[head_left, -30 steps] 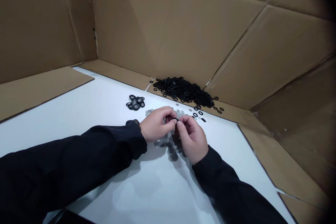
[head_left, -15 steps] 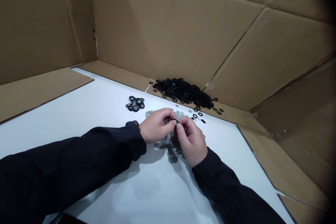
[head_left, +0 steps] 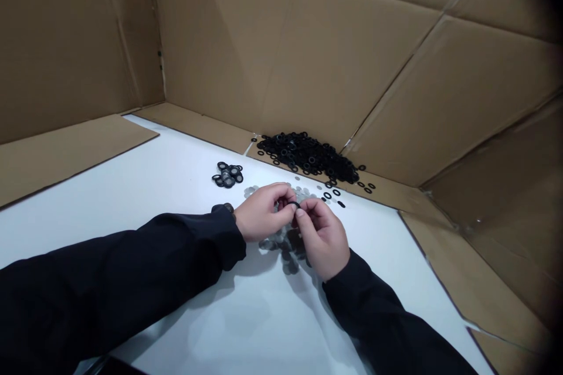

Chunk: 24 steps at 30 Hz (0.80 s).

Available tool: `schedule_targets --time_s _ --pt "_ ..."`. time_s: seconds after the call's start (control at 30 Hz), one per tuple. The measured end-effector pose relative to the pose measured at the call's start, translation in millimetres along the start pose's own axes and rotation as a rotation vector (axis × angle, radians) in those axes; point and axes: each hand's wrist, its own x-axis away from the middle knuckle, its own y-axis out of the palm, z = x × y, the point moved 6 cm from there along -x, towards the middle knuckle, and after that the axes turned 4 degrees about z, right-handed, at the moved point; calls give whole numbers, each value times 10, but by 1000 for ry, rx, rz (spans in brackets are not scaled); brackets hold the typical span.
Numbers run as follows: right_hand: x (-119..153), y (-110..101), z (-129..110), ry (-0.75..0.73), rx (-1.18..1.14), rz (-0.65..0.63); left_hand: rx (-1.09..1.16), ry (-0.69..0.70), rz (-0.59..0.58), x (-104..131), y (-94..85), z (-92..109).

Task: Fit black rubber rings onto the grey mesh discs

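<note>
Between the fingertips of both hands is a small black rubber ring (head_left: 295,204), its upper rim showing as a dark arc. My left hand (head_left: 265,212) pinches it from the left, thumb against the near side. From the right, my right hand (head_left: 324,238) grips the same ring between thumb and forefinger. Whether a disc sits inside the ring is hidden by the fingers. Beneath the hands, small grey mesh-like discs (head_left: 290,266) lie scattered on the white table (head_left: 229,328). To the left is a small pile of black rings with grey discs in them (head_left: 226,175).
A large heap of black rings (head_left: 308,155) lies against the cardboard wall (head_left: 352,53) at the back. Several loose rings (head_left: 328,195) lie at its right and front. Flat cardboard strips (head_left: 466,269) border the table. A dark object (head_left: 109,366) shows at the bottom left edge.
The fingers have shifted slightly on the black ring, and more of its rim shows now. Both hands stay in nearly the same place; the piles look unchanged.
</note>
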Motion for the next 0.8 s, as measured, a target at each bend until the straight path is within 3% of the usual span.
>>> schedule_targets --time_s 0.33,0.63,0.8 --pt "-35 18 5 101 -210 10 -33 14 -27 8 11 -45" --pt "-50 24 4 91 -119 -28 -103 13 68 12 -71 -42" --pt "-28 19 29 74 -142 0 -15 -38 -15 -1 0 -90"
